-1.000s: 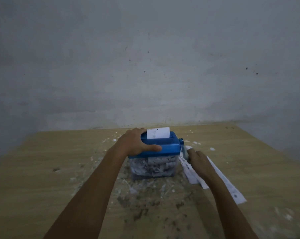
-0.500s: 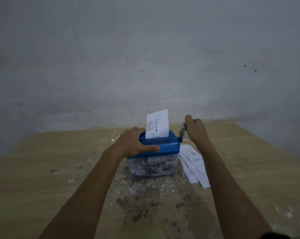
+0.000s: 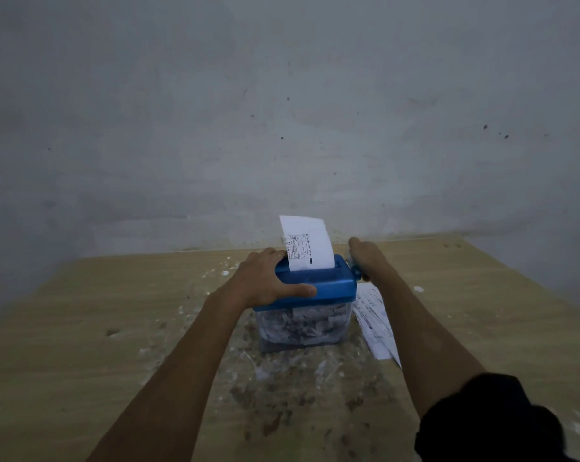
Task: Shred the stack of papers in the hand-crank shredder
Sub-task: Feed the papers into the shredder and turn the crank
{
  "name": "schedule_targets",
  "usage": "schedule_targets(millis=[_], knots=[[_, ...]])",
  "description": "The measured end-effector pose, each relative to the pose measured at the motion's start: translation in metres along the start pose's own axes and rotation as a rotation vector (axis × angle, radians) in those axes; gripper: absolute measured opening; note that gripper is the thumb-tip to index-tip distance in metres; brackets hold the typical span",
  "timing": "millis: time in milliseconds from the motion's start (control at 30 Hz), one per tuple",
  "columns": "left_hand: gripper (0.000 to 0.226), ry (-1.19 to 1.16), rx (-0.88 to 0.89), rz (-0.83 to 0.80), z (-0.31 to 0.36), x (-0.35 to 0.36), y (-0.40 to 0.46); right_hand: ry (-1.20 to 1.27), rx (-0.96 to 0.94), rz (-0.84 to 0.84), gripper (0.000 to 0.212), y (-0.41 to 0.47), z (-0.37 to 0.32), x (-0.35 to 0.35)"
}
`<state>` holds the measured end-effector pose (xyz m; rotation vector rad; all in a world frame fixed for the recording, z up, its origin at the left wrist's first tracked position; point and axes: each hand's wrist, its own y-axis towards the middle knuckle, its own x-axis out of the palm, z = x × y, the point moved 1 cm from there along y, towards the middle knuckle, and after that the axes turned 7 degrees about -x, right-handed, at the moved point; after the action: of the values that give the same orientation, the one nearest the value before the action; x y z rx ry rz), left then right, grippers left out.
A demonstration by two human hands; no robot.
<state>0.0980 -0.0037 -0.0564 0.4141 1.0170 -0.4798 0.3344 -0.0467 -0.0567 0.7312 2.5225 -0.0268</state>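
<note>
One scuffed wooden table [image 3: 81,328], grey wall [image 3: 282,95]

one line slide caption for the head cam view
Left hand steadies the blue shredder while the right hand grips the crank, a printed sheet upright in the slot.

A light wooden table [image 3: 81,328] carries the blue hand-crank shredder [image 3: 318,288], a stack of papers [image 3: 373,315] just beside its right, and scattered paper scraps [image 3: 282,378] and dark stains.
</note>
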Motion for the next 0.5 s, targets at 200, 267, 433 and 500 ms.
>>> schedule_targets(millis=[200,267,433,500], knots=[[0.119,-0.005,-0.033,0.03,0.0,0.004,0.0,-0.165,0.005,-0.213,0.016,-0.013,0.05,0.015],[0.121,-0.001,-0.04,0.033,0.002,0.004,0.0,-0.266,-0.008,-0.171,0.023,-0.023,0.06,0.013],[0.116,-0.012,-0.05,0.04,0.002,0.004,-0.001,-0.638,-0.235,-0.154,0.026,-0.064,0.077,0.011],[0.115,0.0,-0.049,0.035,0.004,0.004,-0.001,-0.713,-0.254,-0.132,0.02,-0.08,0.079,0.006]])
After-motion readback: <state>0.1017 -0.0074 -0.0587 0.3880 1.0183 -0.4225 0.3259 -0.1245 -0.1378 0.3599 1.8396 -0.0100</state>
